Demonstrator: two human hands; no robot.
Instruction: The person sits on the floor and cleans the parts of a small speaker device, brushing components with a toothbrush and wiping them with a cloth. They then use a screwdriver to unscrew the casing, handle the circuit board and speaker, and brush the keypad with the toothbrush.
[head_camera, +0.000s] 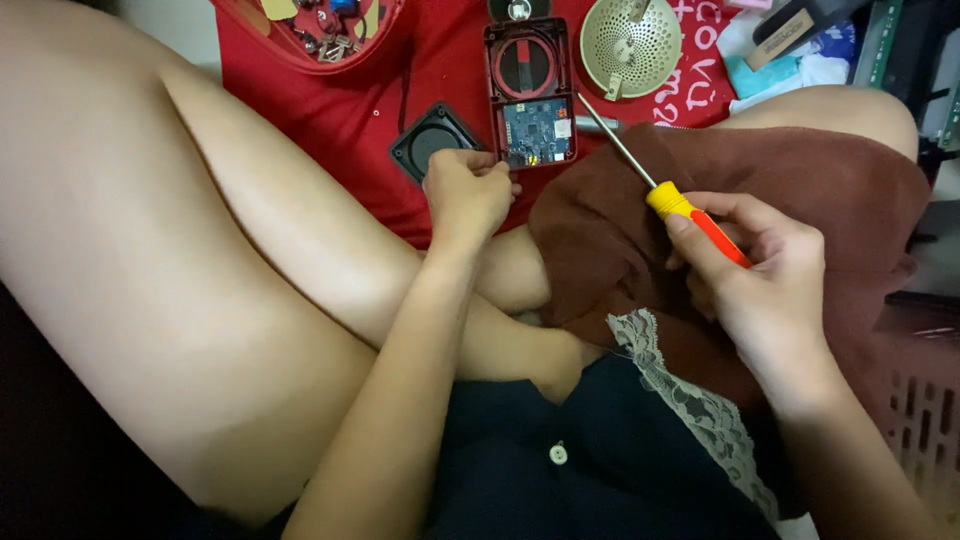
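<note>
Materials noted: plastics, bare metal, woven cloth.

Screwdriver (668, 201): shaft bright bare metal, smooth, with a thin glint; handle glossy plastic, yellow collar and orange-red body. Opened device case (530, 90): red moulded plastic, semi-gloss, holding a matt blue circuit board (537, 131) with small shiny metal parts. Speaker frame (432, 140): black plastic, matt, fine ribbed centre. Round perforated grille (631, 43): pale beige, dull finish, plastic or painted metal cannot be told. Red cloth (350, 120) beneath: matt weave, soft. Brown cloth (800, 180): thick, napped, towel-like. Dark garment carries pale lace trim (690, 400) and a glossy white button (558, 454).
</note>
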